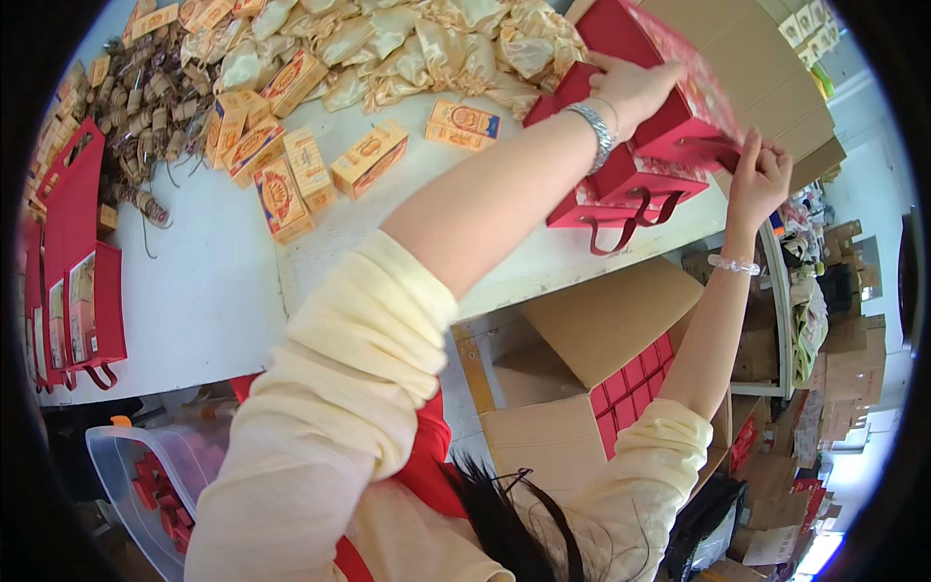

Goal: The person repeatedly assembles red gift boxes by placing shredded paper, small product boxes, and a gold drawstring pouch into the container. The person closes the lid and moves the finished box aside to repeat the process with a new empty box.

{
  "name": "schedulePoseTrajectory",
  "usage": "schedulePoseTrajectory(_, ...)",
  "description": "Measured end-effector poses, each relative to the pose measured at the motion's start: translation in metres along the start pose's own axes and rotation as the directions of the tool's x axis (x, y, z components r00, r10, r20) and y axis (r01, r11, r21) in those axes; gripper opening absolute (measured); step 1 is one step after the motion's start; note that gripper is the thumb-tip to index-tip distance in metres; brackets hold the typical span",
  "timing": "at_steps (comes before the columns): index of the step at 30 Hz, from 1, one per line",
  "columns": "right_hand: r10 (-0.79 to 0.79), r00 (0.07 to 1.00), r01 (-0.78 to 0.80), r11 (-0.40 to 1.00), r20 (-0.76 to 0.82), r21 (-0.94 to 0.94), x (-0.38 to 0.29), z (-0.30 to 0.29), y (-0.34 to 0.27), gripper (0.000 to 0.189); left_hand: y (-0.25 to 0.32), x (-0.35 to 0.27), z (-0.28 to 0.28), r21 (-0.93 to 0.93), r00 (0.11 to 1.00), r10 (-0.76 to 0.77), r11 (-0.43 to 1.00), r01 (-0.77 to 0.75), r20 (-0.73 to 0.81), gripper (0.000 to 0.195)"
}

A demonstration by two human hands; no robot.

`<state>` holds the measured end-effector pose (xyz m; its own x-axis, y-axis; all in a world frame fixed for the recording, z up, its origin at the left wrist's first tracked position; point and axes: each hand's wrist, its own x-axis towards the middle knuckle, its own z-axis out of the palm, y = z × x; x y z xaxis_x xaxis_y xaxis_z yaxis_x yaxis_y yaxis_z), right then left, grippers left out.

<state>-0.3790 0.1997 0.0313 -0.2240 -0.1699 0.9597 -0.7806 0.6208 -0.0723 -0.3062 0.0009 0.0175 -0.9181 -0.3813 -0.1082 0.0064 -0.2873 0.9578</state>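
Note:
My left hand [631, 98], with a silver bracelet at the wrist, is on the upper red gift box [618, 33], its fingers against the patterned side. My right hand [760, 174], wearing a clear bead bracelet, pinches that box's lower right corner. Beneath are more red boxes [607, 174] with dark red ribbon handles [617, 236]. Small orange and cream cartons [369, 158] lie on the white table [211, 291], left of my left forearm. A heap of cream satin pouches [429, 51] is behind them.
Corked glass vials [145, 109] are piled at the upper left. Open red gift boxes [98, 305] stand at the left edge. Below the table are a cardboard carton [538, 436] of red boxes and a clear plastic bin [131, 465]. Stacked cartons [858, 356] line the right.

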Motion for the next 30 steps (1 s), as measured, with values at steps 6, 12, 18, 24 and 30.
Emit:
schedulePoseTrajectory(6,0.644,0.732,-0.651,0.564,0.224,0.507,-0.027,0.006,0.085,0.043,-0.027,0.026,-0.009,0.433,0.984,-0.161,0.894,0.115,0.071,0.105)
schedulePoseTrajectory(12,0.263,0.376,-0.922,0.013,0.888,0.387,-0.073,0.029,0.098,0.084,-0.034,-0.006,-0.037,0.112,0.920,-0.302,0.953,0.283,0.251,0.115)
schedulePoseTrajectory(18,0.204,0.344,-0.873,-0.289,0.917,0.392,-0.092,0.029,0.081,0.077,-0.067,0.008,-0.052,0.020,0.845,-0.314,0.941,0.339,0.432,0.114)
schedulePoseTrajectory(24,0.380,0.357,-0.846,-0.255,0.853,0.468,-0.084,0.030,0.100,0.055,-0.096,0.022,0.004,0.200,0.949,-0.267,0.952,0.232,0.167,0.131)
schedulePoseTrajectory(30,0.755,0.375,-0.814,-0.009,0.537,0.580,-0.095,0.013,0.223,0.054,-0.106,-0.016,-0.002,-0.070,0.922,-0.104,0.988,0.140,0.373,0.124)
